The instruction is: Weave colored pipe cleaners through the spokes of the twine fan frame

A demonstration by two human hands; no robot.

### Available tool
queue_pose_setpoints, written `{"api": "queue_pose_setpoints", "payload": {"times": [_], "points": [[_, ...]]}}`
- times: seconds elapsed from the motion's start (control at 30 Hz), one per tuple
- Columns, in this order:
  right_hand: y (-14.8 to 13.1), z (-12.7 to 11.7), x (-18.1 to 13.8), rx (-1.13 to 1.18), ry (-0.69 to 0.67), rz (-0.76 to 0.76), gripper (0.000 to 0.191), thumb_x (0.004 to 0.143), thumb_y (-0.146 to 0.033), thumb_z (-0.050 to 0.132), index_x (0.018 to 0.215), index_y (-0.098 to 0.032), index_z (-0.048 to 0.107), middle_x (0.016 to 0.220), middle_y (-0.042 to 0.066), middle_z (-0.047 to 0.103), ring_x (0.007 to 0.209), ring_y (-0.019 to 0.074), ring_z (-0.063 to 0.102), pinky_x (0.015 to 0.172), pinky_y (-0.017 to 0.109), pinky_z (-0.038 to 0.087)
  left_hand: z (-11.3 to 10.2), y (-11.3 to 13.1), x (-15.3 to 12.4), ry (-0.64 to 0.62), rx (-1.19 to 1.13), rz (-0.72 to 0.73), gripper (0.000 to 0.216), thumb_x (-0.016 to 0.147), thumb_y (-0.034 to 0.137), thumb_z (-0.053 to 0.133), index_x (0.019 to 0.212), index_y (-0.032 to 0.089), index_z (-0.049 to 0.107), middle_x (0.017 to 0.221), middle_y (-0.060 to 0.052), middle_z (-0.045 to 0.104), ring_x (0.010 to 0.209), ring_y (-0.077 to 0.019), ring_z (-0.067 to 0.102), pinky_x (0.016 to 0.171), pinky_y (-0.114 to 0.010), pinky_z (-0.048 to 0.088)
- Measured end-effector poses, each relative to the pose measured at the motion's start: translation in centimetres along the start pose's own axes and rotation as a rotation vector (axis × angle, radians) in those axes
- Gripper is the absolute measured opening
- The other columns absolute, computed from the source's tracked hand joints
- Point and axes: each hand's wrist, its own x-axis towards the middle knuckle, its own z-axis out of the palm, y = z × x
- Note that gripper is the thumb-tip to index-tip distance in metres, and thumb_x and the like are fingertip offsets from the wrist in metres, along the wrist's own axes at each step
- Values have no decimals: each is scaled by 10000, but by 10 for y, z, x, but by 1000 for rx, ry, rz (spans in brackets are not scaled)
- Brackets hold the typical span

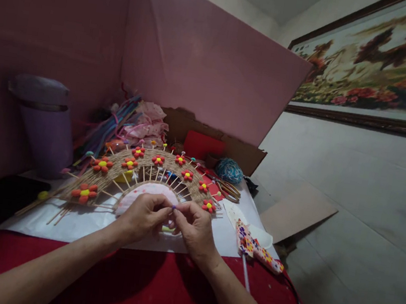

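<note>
My left hand [146,217] and my right hand [194,226] meet fingertip to fingertip over the white sheet. Between their pinched fingers sits a small purple piece [173,207], possibly modelling clay; its exact kind is too small to tell. Just behind them stands a fan-shaped craft [108,179] of thin sticks woven with brown twine. Red and orange flowers with yellow centres [158,160] dot its woven band, and small coloured tips cap several sticks. A pale pink spotted half-round [144,194] forms its inner part, partly hidden by my hands.
A flower-patterned glue gun [259,250] with a cord lies at the right on the red cloth [124,282]. Behind are scissors [230,191], a blue yarn ball [229,170] and crumpled pink fabric [149,122]. A purple tumbler [45,130] stands left.
</note>
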Motion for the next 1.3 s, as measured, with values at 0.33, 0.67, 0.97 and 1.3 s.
{"api": "queue_pose_setpoints", "payload": {"times": [0.33,0.67,0.97,1.3], "points": [[11,7,-4,-141,68,-45,97,799,-250,533,741,-175,554,575,-33,554,504,104,532,489,211,432,3,-12,1,84,44,-51,178,676,236,595,523,166,535,392,53,476,304,-76,410,299,-164,302],[3,7,7,386,108,142,186,718,-316,649,751,-162,549,588,-28,600,436,78,490,425,194,389,6,5,3,16,-125,-51,258,710,372,616,639,127,574,518,17,537,366,-65,407,336,-178,347],[1,0,7,269,35,15,127,752,-273,633,757,-148,609,602,-35,560,478,69,474,459,196,400,2,3,1,61,-2,-43,269,712,385,605,610,150,522,445,68,433,343,-59,375,305,-164,324],[-1,0,6,388,25,94,164,711,-291,684,730,-160,587,550,-36,595,477,98,546,471,218,466,1,7,2,17,58,-33,252,739,354,558,748,105,596,611,-7,580,419,-62,435,328,-169,385]]}}
